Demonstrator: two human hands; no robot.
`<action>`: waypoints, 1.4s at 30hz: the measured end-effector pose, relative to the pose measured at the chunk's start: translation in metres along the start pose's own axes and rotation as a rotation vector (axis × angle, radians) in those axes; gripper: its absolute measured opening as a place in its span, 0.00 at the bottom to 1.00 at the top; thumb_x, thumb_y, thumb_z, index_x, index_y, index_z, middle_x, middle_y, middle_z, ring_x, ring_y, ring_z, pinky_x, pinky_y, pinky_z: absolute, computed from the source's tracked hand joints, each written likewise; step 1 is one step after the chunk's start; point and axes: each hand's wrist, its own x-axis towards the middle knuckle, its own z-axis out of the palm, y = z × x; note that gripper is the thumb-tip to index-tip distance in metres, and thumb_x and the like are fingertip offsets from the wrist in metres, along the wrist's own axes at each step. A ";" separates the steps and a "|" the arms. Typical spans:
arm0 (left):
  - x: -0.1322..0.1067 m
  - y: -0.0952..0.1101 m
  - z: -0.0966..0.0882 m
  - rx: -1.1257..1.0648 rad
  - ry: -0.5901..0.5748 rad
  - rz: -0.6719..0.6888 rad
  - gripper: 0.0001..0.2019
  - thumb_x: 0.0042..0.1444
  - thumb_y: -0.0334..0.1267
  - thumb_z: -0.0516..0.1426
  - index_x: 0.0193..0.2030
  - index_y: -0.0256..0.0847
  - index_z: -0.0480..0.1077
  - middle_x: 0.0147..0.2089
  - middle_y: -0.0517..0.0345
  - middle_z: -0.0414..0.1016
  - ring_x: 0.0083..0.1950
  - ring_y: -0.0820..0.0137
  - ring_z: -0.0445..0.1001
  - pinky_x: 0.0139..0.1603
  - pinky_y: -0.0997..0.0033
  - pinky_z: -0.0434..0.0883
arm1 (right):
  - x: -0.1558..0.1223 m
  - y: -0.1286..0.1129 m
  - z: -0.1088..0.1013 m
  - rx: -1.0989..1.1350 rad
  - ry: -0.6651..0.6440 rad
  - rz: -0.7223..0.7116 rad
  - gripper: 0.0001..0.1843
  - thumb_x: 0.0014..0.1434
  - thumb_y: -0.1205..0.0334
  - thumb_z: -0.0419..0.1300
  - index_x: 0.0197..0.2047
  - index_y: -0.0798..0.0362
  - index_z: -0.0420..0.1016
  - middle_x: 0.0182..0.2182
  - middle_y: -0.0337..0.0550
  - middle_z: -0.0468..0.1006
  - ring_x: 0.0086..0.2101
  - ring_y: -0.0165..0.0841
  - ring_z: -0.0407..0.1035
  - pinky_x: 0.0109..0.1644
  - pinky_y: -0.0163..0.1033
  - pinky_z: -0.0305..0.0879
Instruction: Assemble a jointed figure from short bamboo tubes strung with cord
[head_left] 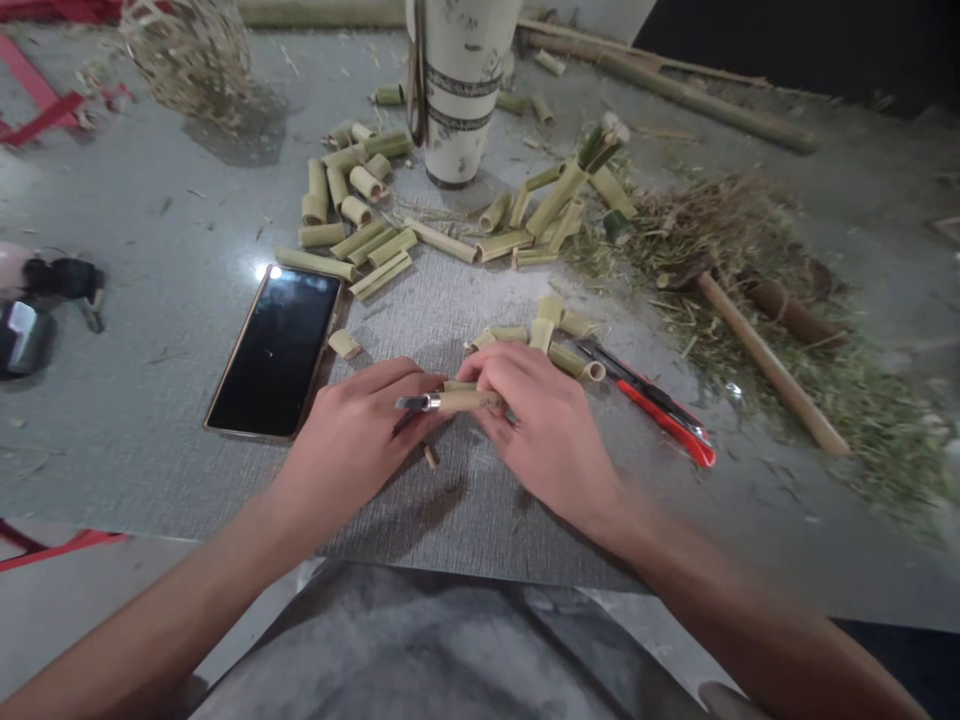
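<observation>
My right hand [536, 420] is closed on a small carving chisel [461, 401] with a pale wooden handle and a metal ferrule. The blade points left, across the fingers of my left hand [360, 420]. Those left fingers are closed on a short bamboo piece [454, 385], mostly hidden between the two hands. Just below, a thin offcut [430, 457] lies on the table. Several split bamboo pieces [541, 335] lie beyond my right hand, and a red utility knife [667, 420] rests to its right.
A phone [274, 350] lies left of my hands. Farther back are cut bamboo tubes [366, 183], a patterned tumbler [461, 90] and a woven ball [187, 55]. On the right, a wooden-handled hammer [772, 360] lies on green shavings [885, 420]. Keys [67, 280] sit far left.
</observation>
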 end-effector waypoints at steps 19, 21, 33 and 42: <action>-0.001 0.010 -0.002 0.206 -0.061 0.025 0.08 0.69 0.41 0.66 0.44 0.39 0.77 0.43 0.51 0.81 0.44 0.56 0.81 0.42 0.57 0.77 | 0.003 -0.003 -0.060 -0.114 0.136 0.157 0.14 0.72 0.64 0.63 0.34 0.49 0.66 0.37 0.41 0.79 0.34 0.34 0.69 0.39 0.43 0.61; 0.000 0.011 -0.004 0.243 -0.102 0.030 0.10 0.67 0.44 0.67 0.43 0.40 0.76 0.43 0.50 0.81 0.45 0.53 0.82 0.44 0.54 0.79 | -0.009 0.001 -0.079 -0.153 0.219 0.241 0.18 0.73 0.63 0.61 0.31 0.48 0.62 0.31 0.39 0.73 0.32 0.33 0.66 0.37 0.42 0.58; 0.051 0.040 0.007 0.380 -0.277 0.133 0.10 0.72 0.43 0.62 0.51 0.39 0.79 0.52 0.44 0.86 0.52 0.48 0.86 0.46 0.54 0.81 | -0.048 0.006 -0.043 -0.364 0.063 0.410 0.20 0.68 0.62 0.70 0.36 0.48 0.60 0.38 0.40 0.74 0.38 0.36 0.69 0.39 0.41 0.56; 0.047 0.044 0.010 0.420 -0.309 -0.024 0.08 0.68 0.37 0.59 0.49 0.42 0.79 0.49 0.48 0.87 0.45 0.50 0.88 0.33 0.59 0.75 | -0.038 0.010 -0.044 -0.358 -0.046 0.398 0.13 0.62 0.72 0.61 0.35 0.48 0.60 0.36 0.40 0.75 0.35 0.36 0.67 0.37 0.42 0.52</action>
